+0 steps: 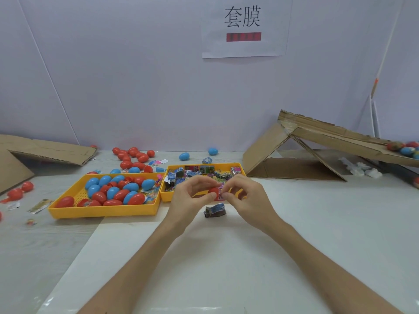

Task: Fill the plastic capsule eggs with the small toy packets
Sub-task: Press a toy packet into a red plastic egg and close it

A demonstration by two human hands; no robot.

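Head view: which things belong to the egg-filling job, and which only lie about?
Job: left hand, right hand, red egg half, toy packet, egg tray, packet tray, spare packet.
Lying about: cardboard ramp, wall sign, flat cardboard, white scraps.

We're seeing glossy, smooth plastic on the eggs (184,156), matt plastic on the trays (102,211), shiny crinkled wrap on the packets (215,210), rough cardboard (263,150), smooth matt tabletop (226,257).
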